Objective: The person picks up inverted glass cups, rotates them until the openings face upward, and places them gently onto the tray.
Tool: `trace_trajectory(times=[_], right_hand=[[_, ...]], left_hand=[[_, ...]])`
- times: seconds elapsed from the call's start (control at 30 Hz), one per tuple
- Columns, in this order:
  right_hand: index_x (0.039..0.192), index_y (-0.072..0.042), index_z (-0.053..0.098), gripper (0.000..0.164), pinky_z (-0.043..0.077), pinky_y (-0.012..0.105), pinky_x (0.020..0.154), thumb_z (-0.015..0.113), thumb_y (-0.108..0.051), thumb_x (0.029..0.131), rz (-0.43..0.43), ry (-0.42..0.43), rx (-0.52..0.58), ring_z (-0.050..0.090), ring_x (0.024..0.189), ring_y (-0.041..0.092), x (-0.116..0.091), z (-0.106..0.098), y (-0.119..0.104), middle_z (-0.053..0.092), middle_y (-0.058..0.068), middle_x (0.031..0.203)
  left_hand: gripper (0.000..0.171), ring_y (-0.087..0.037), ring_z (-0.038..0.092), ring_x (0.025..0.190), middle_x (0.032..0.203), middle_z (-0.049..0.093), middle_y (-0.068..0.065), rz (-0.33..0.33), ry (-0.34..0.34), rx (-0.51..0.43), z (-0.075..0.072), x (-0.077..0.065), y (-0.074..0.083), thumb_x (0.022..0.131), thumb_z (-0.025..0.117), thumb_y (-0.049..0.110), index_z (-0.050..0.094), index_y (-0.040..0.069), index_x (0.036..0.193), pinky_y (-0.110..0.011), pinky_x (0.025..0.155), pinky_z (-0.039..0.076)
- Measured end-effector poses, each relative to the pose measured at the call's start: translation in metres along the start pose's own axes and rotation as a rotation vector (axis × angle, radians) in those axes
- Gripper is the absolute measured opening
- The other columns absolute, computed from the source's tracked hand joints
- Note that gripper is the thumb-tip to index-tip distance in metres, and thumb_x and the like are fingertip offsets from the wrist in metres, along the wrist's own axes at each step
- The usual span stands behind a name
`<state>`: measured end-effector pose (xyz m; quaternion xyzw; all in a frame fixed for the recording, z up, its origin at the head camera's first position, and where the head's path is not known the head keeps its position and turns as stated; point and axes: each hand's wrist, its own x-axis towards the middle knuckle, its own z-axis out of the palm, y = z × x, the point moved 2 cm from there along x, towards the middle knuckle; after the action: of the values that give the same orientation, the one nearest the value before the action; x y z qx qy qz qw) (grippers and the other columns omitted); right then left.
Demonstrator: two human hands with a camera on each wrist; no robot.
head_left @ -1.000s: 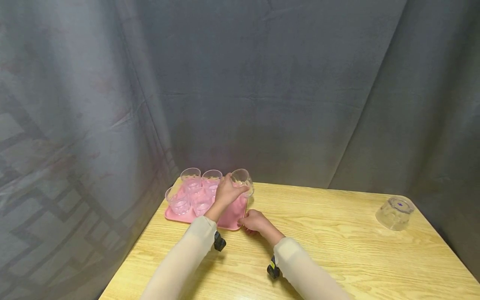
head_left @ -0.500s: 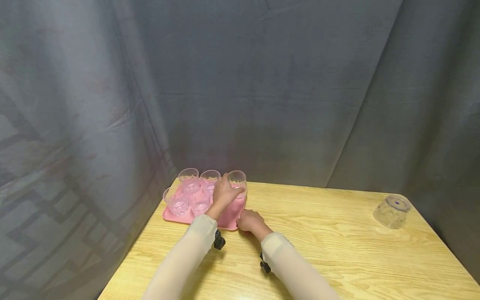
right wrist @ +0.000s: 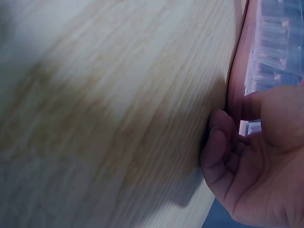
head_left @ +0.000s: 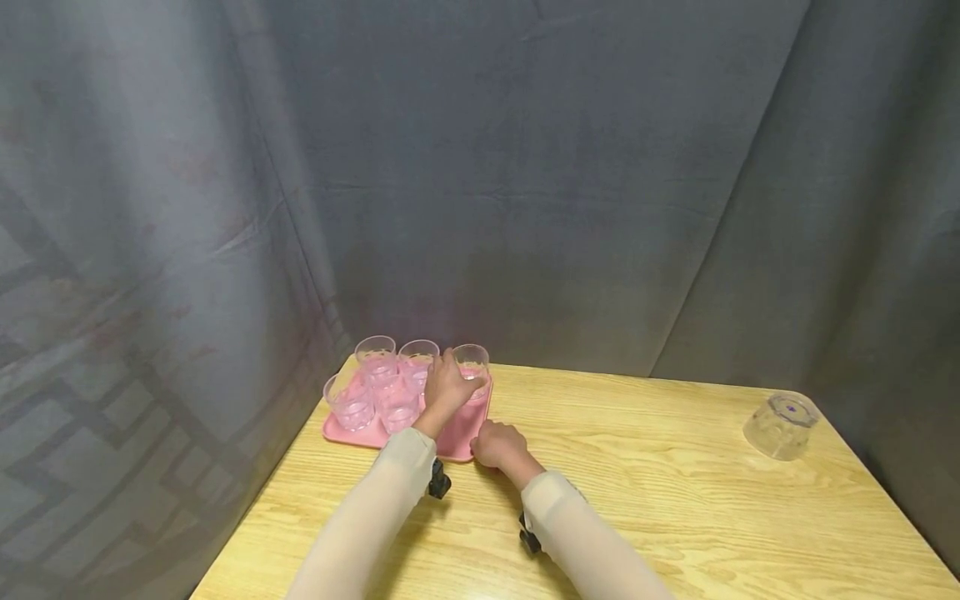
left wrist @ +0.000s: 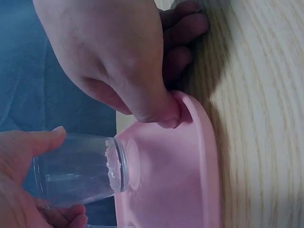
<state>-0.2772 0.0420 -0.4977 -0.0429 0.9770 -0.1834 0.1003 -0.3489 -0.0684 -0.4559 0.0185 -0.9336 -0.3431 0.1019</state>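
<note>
My left hand grips a clear drinking glass over the back right part of a pink tray. The glass stands upright, its base right at the tray floor in the left wrist view, thumb on one side and fingers on the other. At the tray's near right corner, my right hand pinches the rim: in the right wrist view its thumb lies over the tray edge and its fingers are curled beneath. Several more clear glasses stand upright on the tray's left and middle, partly hidden by the left hand.
An upside-down clear glass stands far right on the wooden table. Grey curtains hang close behind the table and along its left side. Dark wrist cameras sit under both sleeves.
My left hand has brought the glass slightly left and down, from tilted over the tray's right edge to upright on the tray. My right hand has shifted slightly left at the tray corner.
</note>
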Motion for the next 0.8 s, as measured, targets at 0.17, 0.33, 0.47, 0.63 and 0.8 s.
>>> trace_trajectory(times=[0.17,0.33,0.47,0.63,0.8], right_hand=[[0.098,-0.001,0.064,0.026,0.053,0.045,0.068,0.058,-0.026,0.095,-0.008,0.014,0.004,0.058,0.075,0.028,0.0,0.002,0.001,0.063,0.012,0.083],[0.093,-0.003,0.062,0.024,0.054,0.045,0.07,0.059,-0.026,0.094,-0.013,0.027,-0.003,0.06,0.076,0.028,0.0,0.004,0.001,0.062,0.012,0.081],[0.095,-0.002,0.063,0.024,0.054,0.046,0.071,0.058,-0.025,0.094,-0.009,0.03,-0.004,0.06,0.078,0.029,0.0,0.005,0.0,0.062,0.012,0.082],[0.096,-0.001,0.062,0.024,0.054,0.046,0.071,0.058,-0.025,0.094,0.002,0.036,-0.011,0.059,0.077,0.028,-0.001,0.004,-0.001,0.062,0.012,0.082],[0.097,-0.001,0.063,0.024,0.054,0.047,0.074,0.057,-0.024,0.094,0.009,0.04,-0.014,0.063,0.082,0.031,-0.002,0.004,-0.002,0.063,0.013,0.084]], left_hand=[[0.098,-0.043,0.045,0.135,0.148,0.045,-0.028,-0.006,-0.004,0.002,0.002,0.0,-0.001,0.076,0.088,0.036,0.037,-0.004,0.15,-0.053,0.111,0.041],[0.098,-0.042,0.046,0.134,0.145,0.047,-0.027,-0.009,-0.003,0.017,0.006,0.002,-0.004,0.076,0.088,0.036,0.038,-0.004,0.15,-0.052,0.11,0.041],[0.097,-0.041,0.048,0.131,0.142,0.05,-0.027,-0.021,0.003,0.03,0.009,0.003,-0.006,0.076,0.088,0.037,0.039,-0.004,0.149,-0.051,0.109,0.043],[0.097,-0.042,0.049,0.13,0.14,0.051,-0.027,-0.026,0.013,0.035,0.01,0.004,-0.005,0.075,0.088,0.036,0.039,-0.004,0.148,-0.052,0.108,0.043],[0.097,-0.041,0.047,0.131,0.141,0.05,-0.026,-0.012,0.014,0.072,0.013,0.006,-0.005,0.077,0.087,0.037,0.037,-0.004,0.149,-0.049,0.109,0.042]])
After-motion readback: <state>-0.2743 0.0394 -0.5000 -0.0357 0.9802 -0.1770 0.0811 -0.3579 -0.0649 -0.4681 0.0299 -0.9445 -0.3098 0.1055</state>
